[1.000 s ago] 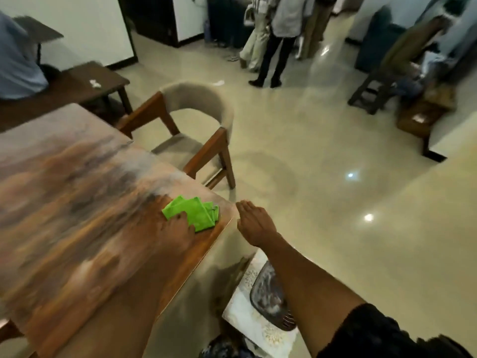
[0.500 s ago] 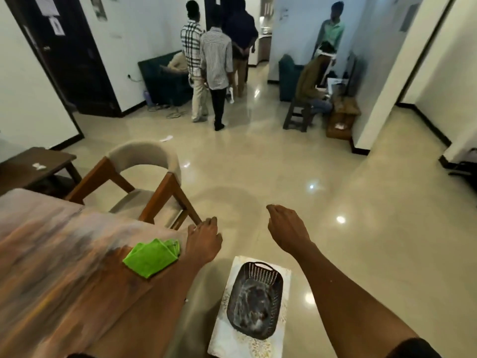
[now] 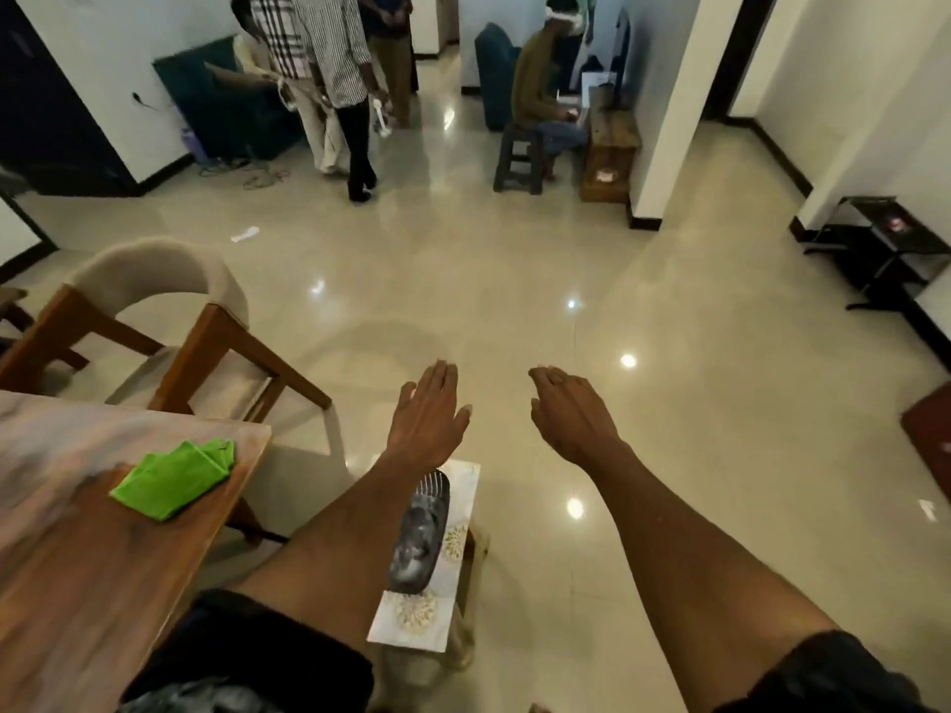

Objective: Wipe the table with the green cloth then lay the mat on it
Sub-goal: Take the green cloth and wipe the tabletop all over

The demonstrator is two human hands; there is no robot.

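Observation:
A folded green cloth (image 3: 172, 478) lies near the corner of the wooden table (image 3: 77, 584) at the lower left. Right of the table, low over the floor, a white patterned mat (image 3: 411, 617) covers a small stool, and a dark basket (image 3: 419, 542) rests on the mat, partly hidden by my left forearm. My left hand (image 3: 429, 416) hovers flat and empty above the basket, off the table. My right hand (image 3: 571, 416) is stretched out over the floor, fingers loose, holding nothing.
A wooden chair with a beige padded back (image 3: 154, 321) stands at the table's far end. Several people (image 3: 334, 84) stand or sit at the back of the room. A black side table (image 3: 885, 249) is at the right wall. Glossy tiled floor (image 3: 514, 280) stretches ahead.
My left hand has left the green cloth and swung right, off the table, to above the basket. The view has turned right and up, so less of the table shows.

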